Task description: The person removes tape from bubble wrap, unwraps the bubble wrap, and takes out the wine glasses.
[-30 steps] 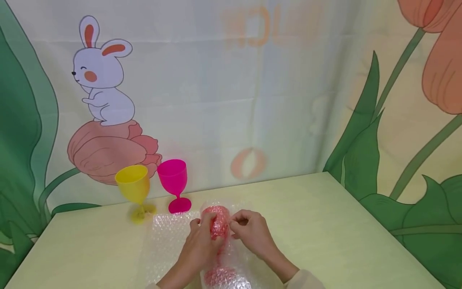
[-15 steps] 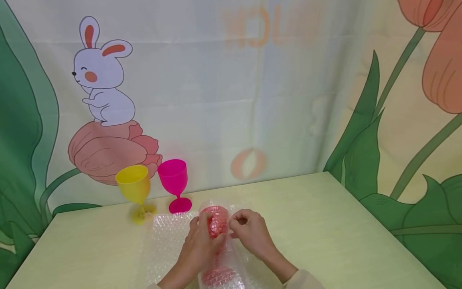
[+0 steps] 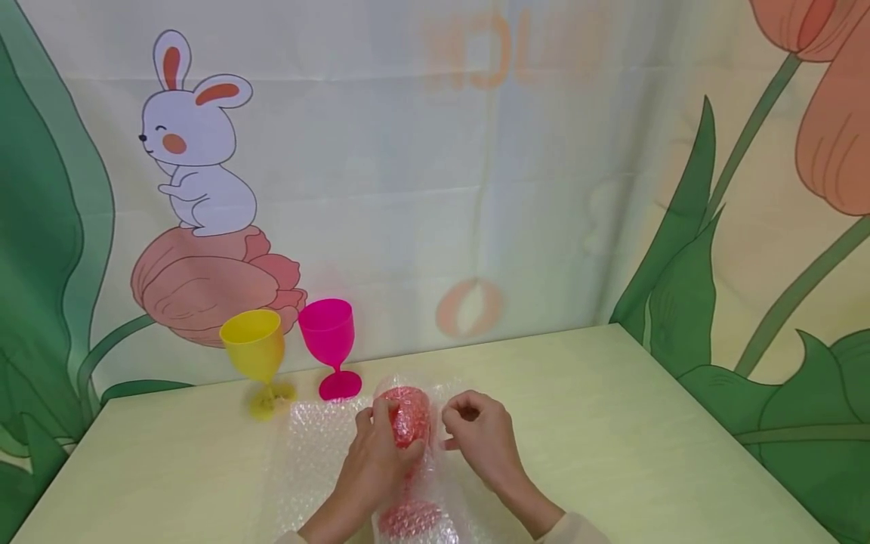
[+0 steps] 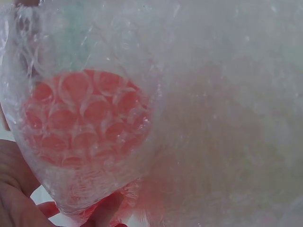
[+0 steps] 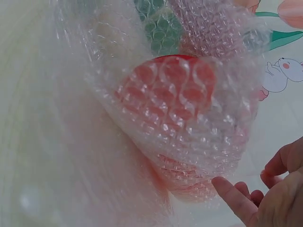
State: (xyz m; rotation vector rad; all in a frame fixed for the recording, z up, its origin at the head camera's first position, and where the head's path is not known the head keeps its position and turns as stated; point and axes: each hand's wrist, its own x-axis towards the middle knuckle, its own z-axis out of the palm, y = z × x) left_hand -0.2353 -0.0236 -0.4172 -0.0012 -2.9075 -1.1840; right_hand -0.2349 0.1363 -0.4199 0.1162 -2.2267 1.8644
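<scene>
A red goblet (image 3: 411, 423) lies rolled in clear bubble wrap (image 3: 322, 446), its bowl toward the wall and its foot (image 3: 410, 519) at the near side. My left hand (image 3: 372, 462) grips the wrapped bowl from the left, fingers over the top and thumb across the near side. To the right, my right hand (image 3: 484, 442) is bent beside the wrap's edge, thumb and index tips close together; I cannot tell whether they pinch clear film. In the right wrist view one finger (image 5: 233, 197) reaches the wrap's edge. Red shows blurred through the bubbles in the left wrist view.
A yellow goblet (image 3: 254, 351) and a magenta goblet (image 3: 329, 336) stand upright at the back left of the pale table (image 3: 584, 400). Behind the table hangs a printed cloth (image 3: 381, 189) with a rabbit and tulips. The loose bubble wrap spreads left under my left forearm.
My right hand was at the wrapped bowl's right side and has moved slightly right, away from it. My left hand keeps its grip, and the wrapped goblet has shifted slightly left.
</scene>
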